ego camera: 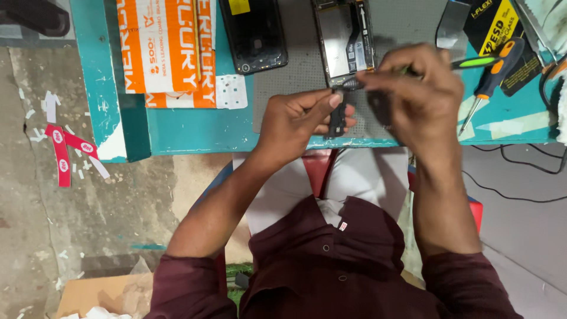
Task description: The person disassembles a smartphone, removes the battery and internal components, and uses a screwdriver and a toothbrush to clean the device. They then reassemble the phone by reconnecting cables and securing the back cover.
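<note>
Hands over the front edge of a work mat

The left hand [301, 121] pinches a small part [337, 118] just beside the right hand [416, 94], which grips a tool [472, 62]. Behind them an opened phone [344, 38] lies on the mat [401, 23]; a back cover [254, 32] lies to its left, a box [165, 47] further left, a screwdriver [493, 74] to the right.

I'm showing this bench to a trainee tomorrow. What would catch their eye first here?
Most likely the two hands meeting over the grey mat: the left hand pinches a small black part, while the right hand grips a green-handled tool. Just beyond them lies an opened phone, with bright orange-and-white packaging at the table's left.
</note>
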